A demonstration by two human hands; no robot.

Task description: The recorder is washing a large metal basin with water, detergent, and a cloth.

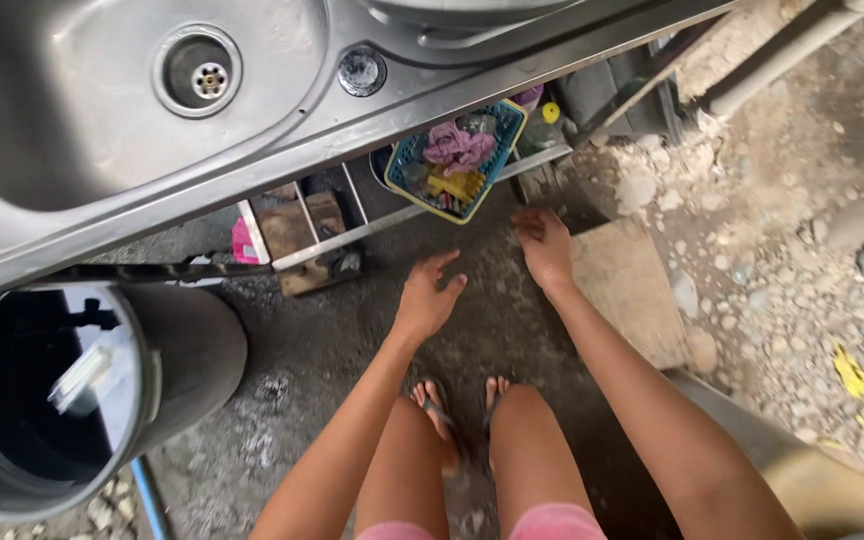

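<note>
Both hands reached low: left hand [428,297] spread, empty; right hand [544,243] fingers together, empty, nearest the blue plastic basket [404,153] — probably light, flexible, best gripped by its rim.

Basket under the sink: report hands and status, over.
Left hand open, empty, short of basket. Right hand open, low beside it. Basket on shelf, full of rags; nothing blocking.

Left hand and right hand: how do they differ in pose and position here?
The left hand hangs in mid-air with fingers loosely curled, touching nothing; the right hand reaches further forward and lower, fingers pointing down near the ground. The left hand sits below the blue basket, while the right hand is off to the basket's right, beside the flat stone slab. Both are bare and appear to hold nothing.
</note>
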